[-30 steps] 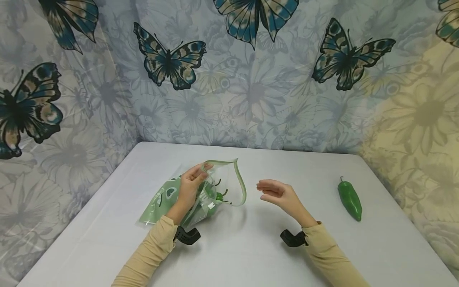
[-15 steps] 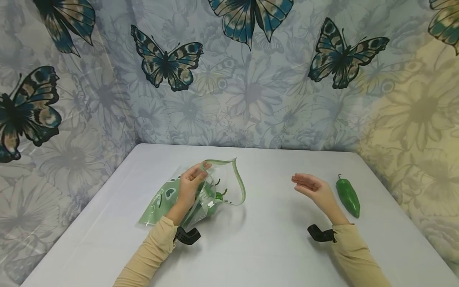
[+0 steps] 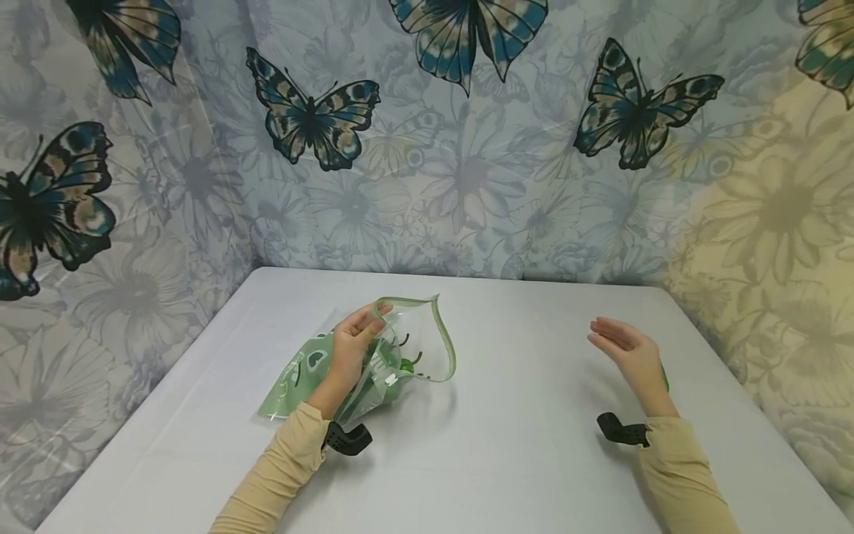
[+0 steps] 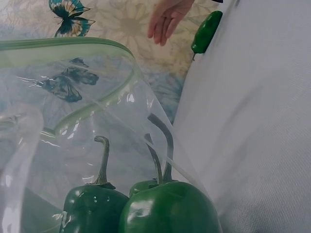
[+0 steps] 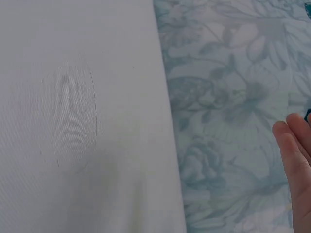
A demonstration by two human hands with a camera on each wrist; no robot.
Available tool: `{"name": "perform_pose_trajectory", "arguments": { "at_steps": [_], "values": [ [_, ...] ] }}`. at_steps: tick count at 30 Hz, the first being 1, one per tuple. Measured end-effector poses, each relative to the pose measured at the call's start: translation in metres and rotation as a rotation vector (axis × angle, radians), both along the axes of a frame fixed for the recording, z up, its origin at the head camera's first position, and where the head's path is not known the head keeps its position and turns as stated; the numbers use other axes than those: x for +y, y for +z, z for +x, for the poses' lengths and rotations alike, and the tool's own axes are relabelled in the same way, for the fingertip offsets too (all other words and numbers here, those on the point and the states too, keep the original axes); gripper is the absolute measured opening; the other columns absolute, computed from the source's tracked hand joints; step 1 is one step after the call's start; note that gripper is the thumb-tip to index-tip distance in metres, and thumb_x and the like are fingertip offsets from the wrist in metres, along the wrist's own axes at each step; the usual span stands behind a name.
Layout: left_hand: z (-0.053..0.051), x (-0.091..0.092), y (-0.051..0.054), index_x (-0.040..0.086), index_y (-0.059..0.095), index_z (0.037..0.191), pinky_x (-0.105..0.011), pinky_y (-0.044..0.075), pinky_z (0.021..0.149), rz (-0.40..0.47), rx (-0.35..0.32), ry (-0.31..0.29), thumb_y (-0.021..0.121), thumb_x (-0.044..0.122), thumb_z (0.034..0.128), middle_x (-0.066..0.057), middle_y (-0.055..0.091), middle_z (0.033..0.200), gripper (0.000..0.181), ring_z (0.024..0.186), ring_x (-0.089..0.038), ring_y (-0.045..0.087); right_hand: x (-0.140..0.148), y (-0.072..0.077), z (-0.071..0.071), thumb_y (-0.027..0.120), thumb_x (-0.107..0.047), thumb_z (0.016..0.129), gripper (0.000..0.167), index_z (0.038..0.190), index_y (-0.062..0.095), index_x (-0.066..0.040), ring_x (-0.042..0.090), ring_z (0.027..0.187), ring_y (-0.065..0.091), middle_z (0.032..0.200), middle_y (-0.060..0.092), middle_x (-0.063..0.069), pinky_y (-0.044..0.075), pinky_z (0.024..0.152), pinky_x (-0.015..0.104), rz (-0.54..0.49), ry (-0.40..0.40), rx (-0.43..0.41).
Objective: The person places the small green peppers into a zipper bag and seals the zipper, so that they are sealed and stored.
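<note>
My left hand point(image 3: 350, 348) pinches the upper rim of a clear zip bag point(image 3: 296, 382) with green print. The bag lies on its side, its mouth held apart and facing right. Inside, green peppers point(image 4: 170, 208) with curved stems show in the left wrist view; their lower parts are cut off. My right hand point(image 3: 630, 360) is over the right part of the table, fingers extended and nothing in them. Behind that hand, a loose green pepper point(image 3: 665, 377) is almost wholly hidden in the head view. The left wrist view shows this pepper lying on the tabletop, apart from the hand.
A white table point(image 3: 507, 460) carries everything. Walls of flower-printed cloth point(image 3: 467, 200) with butterflies rise behind it and at both sides. Each wrist wears a black camera mount, such as the right mount point(image 3: 622, 430).
My right hand has moved right, from beside the bag's mouth to in front of the loose pepper, which it now covers in the head view. The left hand and bag stay put.
</note>
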State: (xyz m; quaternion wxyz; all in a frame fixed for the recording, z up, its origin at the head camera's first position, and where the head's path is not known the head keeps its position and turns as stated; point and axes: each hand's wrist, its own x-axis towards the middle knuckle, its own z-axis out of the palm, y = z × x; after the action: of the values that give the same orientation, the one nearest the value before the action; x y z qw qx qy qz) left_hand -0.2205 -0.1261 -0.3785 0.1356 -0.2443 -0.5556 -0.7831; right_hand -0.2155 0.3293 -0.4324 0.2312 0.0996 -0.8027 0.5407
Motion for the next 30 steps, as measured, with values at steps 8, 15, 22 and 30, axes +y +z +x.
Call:
{"name": "perform_pose_trajectory", "arguments": {
  "at_steps": [8,15,22,30],
  "values": [
    [0.001,0.002,0.0,0.015,0.064,0.106,-0.049,0.028,0.097,-0.013,0.001,-0.016,0.068,0.021,0.0804,0.001,0.064,0.102,0.026,0.117,-0.023,0.044,0.048,-0.026,-0.015,0.073,-0.016,0.076,0.04,0.111,0.062,-0.002,0.003,0.087,0.059,0.098,0.065,-0.004,0.045,0.07,0.011,-0.013,-0.273,0.071],
    [0.002,0.002,-0.001,0.017,0.065,0.104,-0.04,0.036,0.094,-0.035,-0.003,0.008,0.069,0.027,0.0782,0.002,0.065,0.101,0.028,0.113,-0.02,0.047,0.058,-0.021,-0.011,0.072,-0.023,0.077,0.042,0.114,0.061,-0.007,0.001,0.091,0.057,0.103,0.063,-0.005,0.043,0.072,0.01,-0.038,-0.344,-0.025],
    [0.001,0.0,-0.003,0.018,0.065,0.104,-0.033,0.04,0.09,-0.055,0.003,0.002,0.067,0.025,0.0794,0.002,0.065,0.101,0.026,0.111,-0.019,0.049,0.039,0.004,0.014,0.073,-0.023,0.077,0.041,0.112,0.061,-0.006,-0.008,0.083,0.052,0.094,0.06,-0.012,0.04,0.067,0.006,-0.057,-0.452,-0.14],
    [-0.002,-0.001,-0.002,0.016,0.065,0.105,-0.05,0.031,0.094,-0.036,0.007,0.0,0.069,0.027,0.0775,0.0,0.065,0.101,0.03,0.107,-0.02,0.051,0.048,0.017,0.027,0.068,-0.027,0.081,0.056,0.12,0.05,0.009,-0.014,0.072,0.044,0.088,0.054,-0.015,0.037,0.063,0.004,0.027,-0.503,-0.261]
  ]
}}
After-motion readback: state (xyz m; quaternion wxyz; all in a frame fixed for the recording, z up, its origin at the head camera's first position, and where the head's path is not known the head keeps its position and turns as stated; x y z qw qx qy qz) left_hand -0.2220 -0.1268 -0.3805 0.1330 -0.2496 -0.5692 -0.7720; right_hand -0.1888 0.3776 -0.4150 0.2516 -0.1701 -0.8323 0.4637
